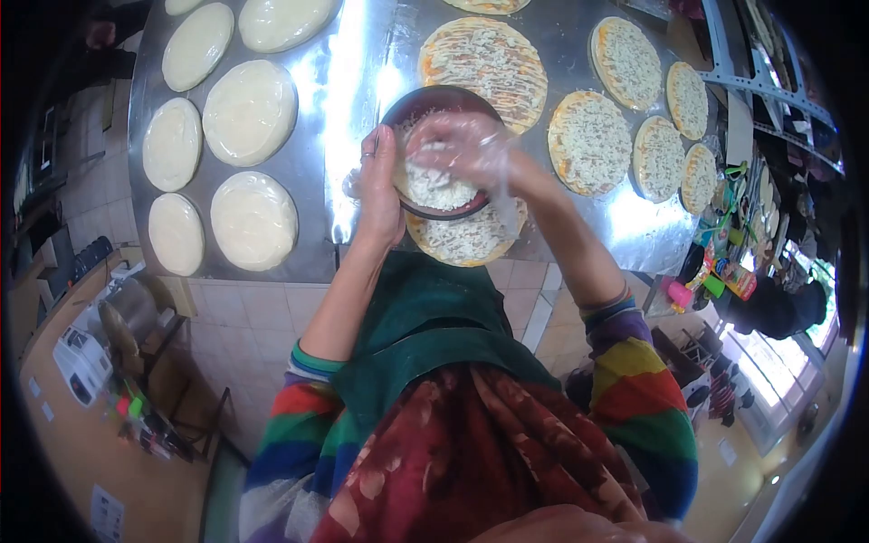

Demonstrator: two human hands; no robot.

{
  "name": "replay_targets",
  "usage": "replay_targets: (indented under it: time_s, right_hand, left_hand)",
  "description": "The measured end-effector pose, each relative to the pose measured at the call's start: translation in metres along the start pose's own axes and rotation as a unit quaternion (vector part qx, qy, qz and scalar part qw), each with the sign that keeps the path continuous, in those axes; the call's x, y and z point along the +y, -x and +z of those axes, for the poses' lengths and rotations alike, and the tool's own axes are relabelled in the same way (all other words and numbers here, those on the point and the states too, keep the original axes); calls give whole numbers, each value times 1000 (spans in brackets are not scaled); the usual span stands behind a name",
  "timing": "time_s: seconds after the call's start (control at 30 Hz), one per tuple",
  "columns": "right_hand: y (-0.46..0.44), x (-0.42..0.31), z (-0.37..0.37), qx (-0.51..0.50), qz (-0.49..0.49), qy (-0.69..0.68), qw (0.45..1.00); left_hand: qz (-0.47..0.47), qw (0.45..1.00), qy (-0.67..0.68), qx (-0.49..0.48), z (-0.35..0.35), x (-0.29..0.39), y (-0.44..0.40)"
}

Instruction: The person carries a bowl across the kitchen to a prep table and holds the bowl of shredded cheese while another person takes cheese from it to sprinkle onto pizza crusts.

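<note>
My left hand (382, 195) is wrapped round the left side of a dark bowl (442, 94), thumb at the rim. Inside the bowl lies a heap of white crumbled or grated cheese (442, 194). Over the heap, within the bowl, is my right hand (457, 149); it is smeared by motion, and clear plastic like a loose glove shows round it. Its fingers cannot be made out. Partly under the bowl is a cheese-topped pizza (466, 241). Just beyond sits another pizza (489, 68), with brownish stripes and white bits on top.
Several cheese-topped pizzas (590, 143) cover the right of the shiny metal table (312, 213). Several pale dough rounds (251, 113), glossy as if wrapped, lie on the left. Colourful bottles and packets (724, 262) crowd beyond the right edge, near a metal rack (769, 86).
</note>
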State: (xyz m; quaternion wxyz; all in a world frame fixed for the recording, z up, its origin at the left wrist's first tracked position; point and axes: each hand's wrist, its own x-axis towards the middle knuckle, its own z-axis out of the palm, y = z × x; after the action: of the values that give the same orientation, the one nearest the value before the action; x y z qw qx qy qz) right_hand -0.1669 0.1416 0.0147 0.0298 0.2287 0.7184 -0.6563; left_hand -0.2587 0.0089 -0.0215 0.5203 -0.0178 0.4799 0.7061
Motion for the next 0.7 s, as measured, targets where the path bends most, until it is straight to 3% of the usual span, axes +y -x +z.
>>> replay_targets:
  time_s: [0.07,0.27,0.37,0.47,0.57,0.7]
  right_hand:
    - [3,-8,-20,14,40,-150,988]
    - [23,-5,-100,85,52,-193,976]
    - [12,43,-134,103,77,-96,987]
    - [-1,58,-145,166,165,239,943]
    - [-6,80,-161,168,49,189,966]
    - [-27,65,-168,183,62,302,933]
  left_hand:
    - [0,1000,3,2,5,-1,-4]
    - [10,1000,17,16,6,-5,-5]
    - [14,999,18,32,1,-5,0]
    - [18,999,17,25,-4,0,7]
    - [27,999,21,38,-9,3,14]
    - [30,997,27,68,-11,9,24]
